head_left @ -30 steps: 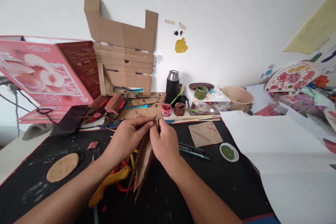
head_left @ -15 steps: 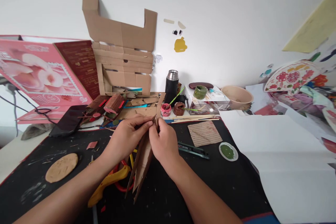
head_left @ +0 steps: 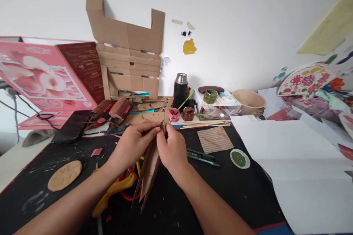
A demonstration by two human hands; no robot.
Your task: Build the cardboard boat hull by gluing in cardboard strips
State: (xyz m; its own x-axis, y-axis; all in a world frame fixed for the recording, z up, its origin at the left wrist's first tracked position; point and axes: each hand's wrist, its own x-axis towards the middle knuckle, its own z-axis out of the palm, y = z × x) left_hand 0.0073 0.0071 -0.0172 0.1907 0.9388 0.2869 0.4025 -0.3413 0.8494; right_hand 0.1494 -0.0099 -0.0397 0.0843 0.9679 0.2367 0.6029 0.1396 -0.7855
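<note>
A folded strip of brown cardboard (head_left: 149, 176) hangs down between my hands, its two long sides spread apart toward me. My left hand (head_left: 138, 137) pinches its far end with thumb and fingers. Right beside it, my right hand (head_left: 172, 143) is closed on the same end, the thumb pressed along the edge. My fingers partly cover that end. Under my left forearm lie a yellow glue gun (head_left: 114, 192) and red-and-yellow scissors (head_left: 131, 187), both partly hidden. A green utility knife (head_left: 204, 157) rests just right of my right hand.
On the black mat (head_left: 220, 194) are a round clay-coloured disc (head_left: 65, 175), corrugated cardboard (head_left: 215, 139) and a lid of green paint (head_left: 239, 159). Paint jars (head_left: 188, 114), a black thermos (head_left: 180, 90) and a phone (head_left: 72, 126) stand or lie behind. White paper (head_left: 306, 169) covers the right side.
</note>
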